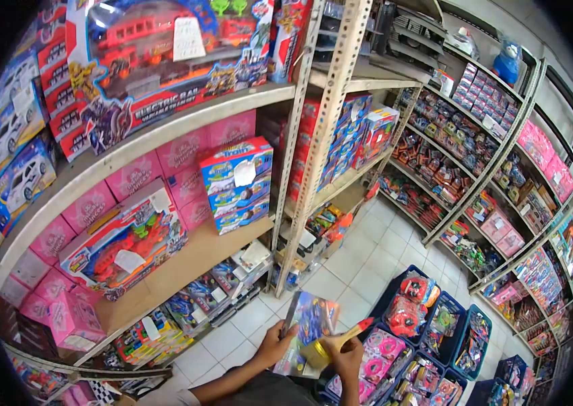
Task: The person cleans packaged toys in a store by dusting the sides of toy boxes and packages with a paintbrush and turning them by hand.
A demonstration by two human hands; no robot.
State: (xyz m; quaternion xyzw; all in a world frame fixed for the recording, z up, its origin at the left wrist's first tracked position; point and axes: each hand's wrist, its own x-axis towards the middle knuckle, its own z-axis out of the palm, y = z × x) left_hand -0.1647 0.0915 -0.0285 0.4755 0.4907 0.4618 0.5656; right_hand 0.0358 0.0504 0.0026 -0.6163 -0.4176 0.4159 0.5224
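Observation:
Near the bottom centre, my left hand [274, 344] grips the left edge of a flat, clear-wrapped toy pack [311, 317] with blue and orange printing. My right hand [344, 353] is closed on the wooden handle of a brush [348, 333] with a red tip. The brush's wide yellowish end [316, 354] lies against the lower right part of the pack. Both hands are in front of my body, above the tiled floor.
Metal shelving [164, 139] with boxed toys stands at the left, its perforated upright [315, 152] near the centre. Blue baskets [440, 323] of packaged toys sit on the floor at the lower right. More stocked shelves [459, 159] line the right side.

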